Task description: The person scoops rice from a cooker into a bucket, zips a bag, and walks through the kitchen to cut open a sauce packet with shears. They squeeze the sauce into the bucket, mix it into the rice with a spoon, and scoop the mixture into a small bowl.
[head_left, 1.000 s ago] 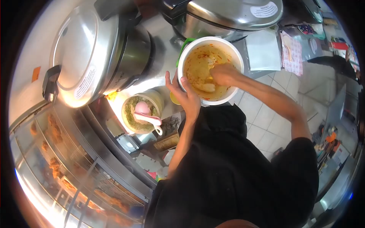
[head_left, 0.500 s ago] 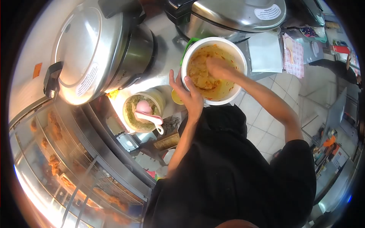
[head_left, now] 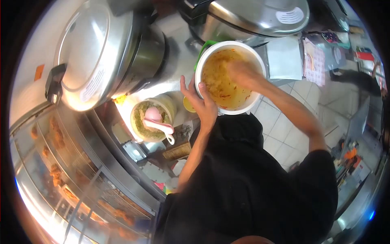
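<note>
A round white tub [head_left: 263, 65] holds a yellow-orange, wet mixture [head_left: 221, 87] with reddish bits, some of it smeared up the inner wall. At its near left side is my left hand [head_left: 205, 106], thumb hooked over the rim and fingers stretched along the outside, steadying it. My right hand [head_left: 243, 75] reaches inside from the right, over the mixture; motion blurs its fingers. A green piece [head_left: 202, 53] shows behind the tub's left edge. Left of my left wrist stands a smaller container [head_left: 172, 107] with greenish contents, a pink rounded thing and a white-handled spoon [head_left: 162, 127] in it.
Large steel cookers [head_left: 89, 53] stand at the left and at the back [head_left: 260, 16]. A glass display case [head_left: 81, 175] with fried food fills the lower left. White sheets [head_left: 284, 57] and patterned paper [head_left: 315, 63] lie right of the tub. Tiled floor [head_left: 280, 130] shows below; a person [head_left: 357, 79] is far right.
My right hand has moved a little right and blurs more, and the mixture has been spread about in the tub. My left hand stays at the rim.
</note>
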`<state>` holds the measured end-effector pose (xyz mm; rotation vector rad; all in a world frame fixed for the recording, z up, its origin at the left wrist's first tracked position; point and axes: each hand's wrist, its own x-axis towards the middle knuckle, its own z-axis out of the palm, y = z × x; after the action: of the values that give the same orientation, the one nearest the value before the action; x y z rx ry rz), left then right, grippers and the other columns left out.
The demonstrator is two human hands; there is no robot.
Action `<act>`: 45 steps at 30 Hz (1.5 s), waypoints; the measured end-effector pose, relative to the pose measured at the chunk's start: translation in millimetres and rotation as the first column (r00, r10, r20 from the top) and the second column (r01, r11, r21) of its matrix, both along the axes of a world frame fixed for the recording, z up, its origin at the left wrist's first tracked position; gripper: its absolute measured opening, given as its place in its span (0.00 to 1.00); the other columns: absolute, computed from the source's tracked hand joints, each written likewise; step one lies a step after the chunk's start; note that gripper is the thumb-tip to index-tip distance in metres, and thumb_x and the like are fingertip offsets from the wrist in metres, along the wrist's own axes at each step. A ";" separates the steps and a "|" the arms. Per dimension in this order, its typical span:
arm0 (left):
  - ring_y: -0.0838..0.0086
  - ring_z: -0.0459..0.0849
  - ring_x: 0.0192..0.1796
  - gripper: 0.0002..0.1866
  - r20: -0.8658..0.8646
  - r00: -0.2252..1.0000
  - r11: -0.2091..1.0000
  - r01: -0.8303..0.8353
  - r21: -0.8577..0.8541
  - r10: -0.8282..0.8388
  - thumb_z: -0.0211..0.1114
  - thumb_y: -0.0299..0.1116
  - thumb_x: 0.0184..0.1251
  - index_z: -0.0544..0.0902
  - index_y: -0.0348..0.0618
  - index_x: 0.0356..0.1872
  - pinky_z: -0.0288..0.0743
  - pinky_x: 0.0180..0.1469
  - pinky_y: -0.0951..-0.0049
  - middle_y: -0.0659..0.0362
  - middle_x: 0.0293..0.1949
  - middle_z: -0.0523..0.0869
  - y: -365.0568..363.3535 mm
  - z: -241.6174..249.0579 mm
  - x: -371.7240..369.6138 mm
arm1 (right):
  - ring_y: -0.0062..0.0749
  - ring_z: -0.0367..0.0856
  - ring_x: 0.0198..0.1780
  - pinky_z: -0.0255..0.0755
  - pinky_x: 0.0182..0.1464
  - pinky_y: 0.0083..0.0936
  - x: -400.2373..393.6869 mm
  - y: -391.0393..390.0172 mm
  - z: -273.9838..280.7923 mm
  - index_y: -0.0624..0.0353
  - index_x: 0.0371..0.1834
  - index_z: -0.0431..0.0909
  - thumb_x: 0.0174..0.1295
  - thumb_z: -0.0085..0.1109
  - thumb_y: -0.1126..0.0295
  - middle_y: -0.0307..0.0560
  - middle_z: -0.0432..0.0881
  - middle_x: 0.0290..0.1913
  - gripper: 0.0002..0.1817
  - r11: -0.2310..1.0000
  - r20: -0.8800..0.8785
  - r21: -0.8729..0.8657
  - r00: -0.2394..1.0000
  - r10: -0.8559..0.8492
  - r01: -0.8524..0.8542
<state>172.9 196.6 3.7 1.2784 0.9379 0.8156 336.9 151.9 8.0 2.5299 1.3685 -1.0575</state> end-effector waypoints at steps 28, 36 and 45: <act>0.61 0.73 0.64 0.30 -0.063 0.998 0.996 0.036 0.086 -0.031 0.48 0.39 0.80 0.50 0.36 0.74 0.63 0.67 0.63 0.40 0.64 0.73 0.6 -7.3 -8.9 | 0.51 0.86 0.44 0.79 0.46 0.44 -0.8 -3.6 53.6 0.64 0.37 0.83 0.61 0.53 0.73 0.59 0.86 0.40 0.09 0.996 0.037 -0.031 0.996 -0.081 0.082; 0.58 0.69 0.67 0.32 -0.021 0.999 0.999 0.050 0.014 -0.050 0.48 0.37 0.80 0.46 0.35 0.74 0.58 0.70 0.60 0.39 0.65 0.69 -2.7 -3.0 -4.9 | 0.51 0.86 0.45 0.78 0.48 0.45 1.0 1.8 25.3 0.62 0.41 0.82 0.57 0.58 0.75 0.59 0.86 0.43 0.09 0.990 -0.017 -0.059 0.992 -0.127 0.126; 0.59 0.70 0.66 0.32 0.017 0.999 0.999 0.034 0.001 -0.034 0.49 0.37 0.80 0.45 0.35 0.74 0.59 0.70 0.61 0.39 0.65 0.70 -0.7 -6.1 -4.8 | 0.53 0.84 0.43 0.77 0.48 0.43 -4.0 17.6 84.0 0.66 0.38 0.82 0.59 0.64 0.65 0.61 0.83 0.41 0.13 0.959 -0.311 -0.222 0.945 0.103 -0.177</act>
<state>168.1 195.9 -2.5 1.2832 0.9002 0.7996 332.9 169.5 92.0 2.1265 1.3560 -1.5198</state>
